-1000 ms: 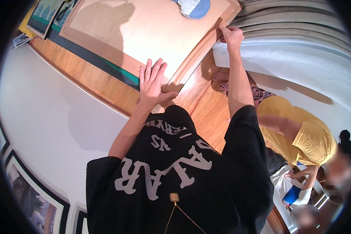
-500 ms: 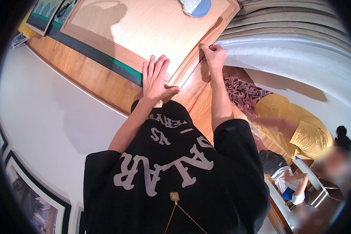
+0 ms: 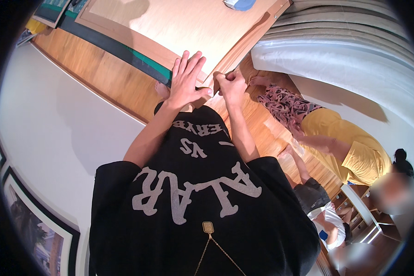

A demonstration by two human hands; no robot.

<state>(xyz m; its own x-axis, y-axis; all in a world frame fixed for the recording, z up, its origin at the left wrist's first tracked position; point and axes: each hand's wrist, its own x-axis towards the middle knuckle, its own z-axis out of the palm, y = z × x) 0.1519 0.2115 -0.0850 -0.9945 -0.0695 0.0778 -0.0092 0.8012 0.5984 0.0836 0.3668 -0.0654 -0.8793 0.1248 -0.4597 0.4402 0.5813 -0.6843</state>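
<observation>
A large pale wooden board (image 3: 184, 27) with a tan border lies in front of me, its near corner close to my body. My left hand (image 3: 186, 85) presses flat on that corner, fingers spread forward and thumb out to the right. Just right of it, my right hand (image 3: 232, 85) is closed in a pinch at the board's right edge, near the corner. What its fingers hold, if anything, is too small to make out. Under the board's left side shows a dark and green layer (image 3: 147, 66).
A blue and white rounded thing (image 3: 240, 3) sits on the board's far part. A pale curtain (image 3: 317, 50) hangs to the right. A person in a yellow shirt (image 3: 340, 138) is close on my right, another person in white (image 3: 331, 225) behind. Framed pictures (image 3: 37, 230) are at lower left.
My right hand has moved back along the board's right edge toward the near corner, close to my left hand. The left hand stays flat on the corner. The person in white has shifted.
</observation>
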